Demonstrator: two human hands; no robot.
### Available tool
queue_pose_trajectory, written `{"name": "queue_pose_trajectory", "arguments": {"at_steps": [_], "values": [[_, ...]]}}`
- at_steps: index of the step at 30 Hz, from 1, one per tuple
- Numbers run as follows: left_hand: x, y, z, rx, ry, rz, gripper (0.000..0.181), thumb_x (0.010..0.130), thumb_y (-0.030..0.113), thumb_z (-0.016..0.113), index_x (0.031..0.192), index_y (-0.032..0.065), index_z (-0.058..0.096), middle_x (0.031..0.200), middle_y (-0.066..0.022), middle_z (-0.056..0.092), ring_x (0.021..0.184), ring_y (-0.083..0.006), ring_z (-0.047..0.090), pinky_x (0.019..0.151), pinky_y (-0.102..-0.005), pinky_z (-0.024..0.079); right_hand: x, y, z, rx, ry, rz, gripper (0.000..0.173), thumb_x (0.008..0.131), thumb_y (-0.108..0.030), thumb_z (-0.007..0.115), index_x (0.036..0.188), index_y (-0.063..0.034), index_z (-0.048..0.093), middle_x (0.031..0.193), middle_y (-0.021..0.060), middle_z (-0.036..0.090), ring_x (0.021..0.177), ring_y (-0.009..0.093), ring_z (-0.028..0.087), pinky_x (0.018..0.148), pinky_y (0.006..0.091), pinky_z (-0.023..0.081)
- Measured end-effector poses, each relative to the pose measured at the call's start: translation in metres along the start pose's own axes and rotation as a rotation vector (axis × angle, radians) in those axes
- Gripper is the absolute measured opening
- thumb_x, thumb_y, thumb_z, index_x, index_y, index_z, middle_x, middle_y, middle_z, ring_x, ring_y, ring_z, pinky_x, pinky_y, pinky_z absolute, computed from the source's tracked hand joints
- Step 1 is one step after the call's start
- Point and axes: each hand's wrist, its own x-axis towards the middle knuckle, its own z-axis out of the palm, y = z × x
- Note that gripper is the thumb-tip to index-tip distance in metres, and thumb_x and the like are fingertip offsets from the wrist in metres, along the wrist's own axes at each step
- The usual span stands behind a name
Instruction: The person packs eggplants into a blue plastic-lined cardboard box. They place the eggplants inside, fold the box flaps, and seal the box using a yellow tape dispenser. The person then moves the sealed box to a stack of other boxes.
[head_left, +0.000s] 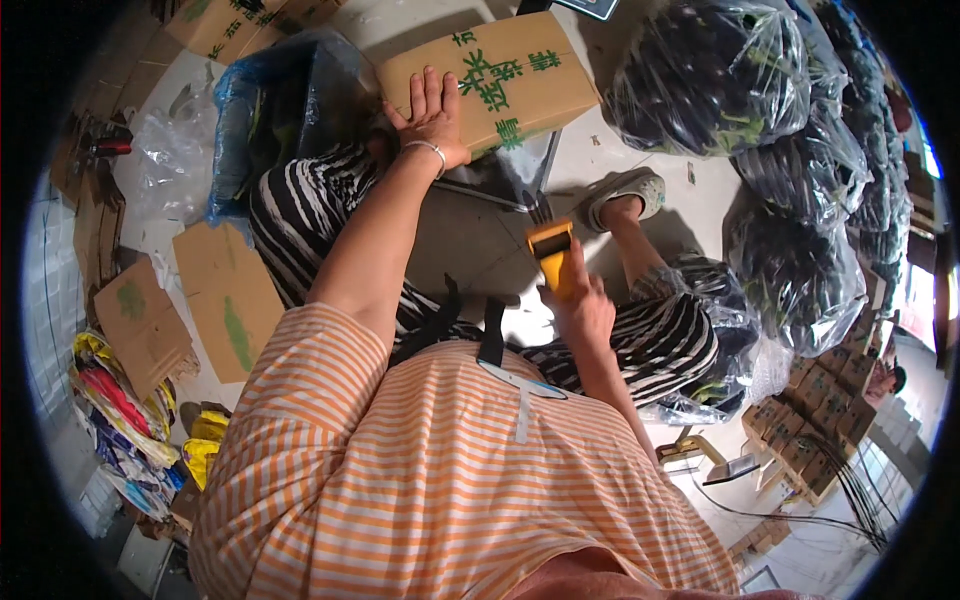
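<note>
A closed cardboard carton (536, 90) with green printed writing lies before me on a dark metal platform (499, 178). My left hand (433, 124) presses flat on the carton's near left end, fingers spread. To the right, apart from the carton, my right hand (586, 307) grips a yellow hand-held tool (556, 271) with a dark opening at its head. Slight blur hides its exact kind. Left of the carton stands a blue crate (225, 127) with clear plastic over it and dark produce inside.
Clear plastic bags of eggplants (705, 82) line the right side. Flattened cardboard pieces (225, 300) and loose clear plastic (176, 161) lie on the left. Another carton (225, 30) sits at the back left. Stacked small cartons (814, 420) and cables (840, 457) are at the lower right.
</note>
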Motion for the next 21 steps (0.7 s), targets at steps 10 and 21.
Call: {"name": "queue_pose_trajectory", "arguments": {"at_steps": [10, 21], "values": [[0.005, 0.000, 0.002, -0.037, 0.064, 0.075, 0.112, 0.059, 0.024, 0.074, 0.142, 0.0139, 0.001, 0.149, -0.0129, -0.006, 0.138, -0.0312, -0.006, 0.100, -0.0675, 0.007, 0.175, -0.022, 0.080, -0.004, -0.140, -0.147, 0.064, 0.075, -0.042, 0.062, 0.132, -0.0236, 0.038, 0.080, 0.0186, 0.064, 0.077, 0.035, 0.064, 0.065, 0.0438, 0.051], [0.004, -0.001, -0.001, 0.005, 0.077, 0.069, 0.122, 0.057, 0.041, 0.080, 0.143, 0.0129, -0.003, 0.149, -0.0165, -0.007, 0.137, -0.0344, -0.005, 0.100, -0.0664, 0.006, 0.117, 0.057, 0.114, 0.209, -0.358, 0.358, 0.081, 0.065, -0.056, 0.067, 0.124, -0.0089, 0.039, 0.108, 0.0157, 0.060, 0.101, 0.033, 0.058, 0.082, 0.0410, 0.047]]}}
